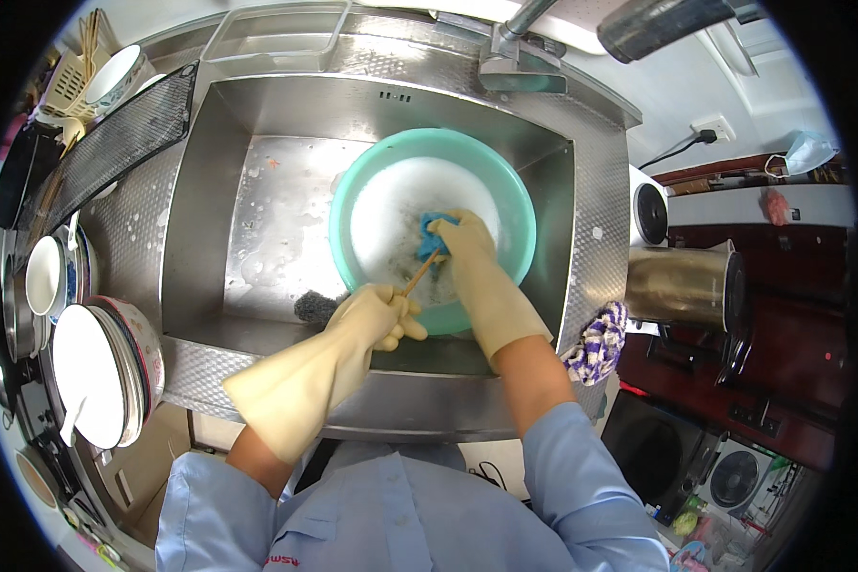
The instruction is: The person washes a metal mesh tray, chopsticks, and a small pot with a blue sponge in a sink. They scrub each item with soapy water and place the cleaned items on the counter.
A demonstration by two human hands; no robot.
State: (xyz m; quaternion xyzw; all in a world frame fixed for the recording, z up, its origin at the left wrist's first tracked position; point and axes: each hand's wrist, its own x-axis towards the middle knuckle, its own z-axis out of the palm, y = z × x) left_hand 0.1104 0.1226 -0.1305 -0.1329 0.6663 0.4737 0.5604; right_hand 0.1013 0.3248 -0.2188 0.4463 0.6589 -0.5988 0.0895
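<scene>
Both of my hands wear cream rubber gloves. My left hand (377,314) grips the near end of a thin wooden stick (422,272), perhaps a chopstick, over the near rim of a green plastic basin (517,214). Inside the basin, my right hand (468,232) pinches a blue cloth (435,230) at the stick's far end. White suds (415,186) cover much of the water, with a greyish patch under the cloth. The basin stands in the right part of a stainless steel sink (286,193). A dark scouring pad (316,307) lies beside my left glove, on the sink floor.
Stacked plates (89,375) and bowls (46,275) stand left of the sink, below a black mesh rack (114,143). A clear plastic tray (275,39) sits behind. A purple-and-white cloth (599,344) lies on the right edge, near a metal kettle (679,286). The faucet (522,61) is at the back.
</scene>
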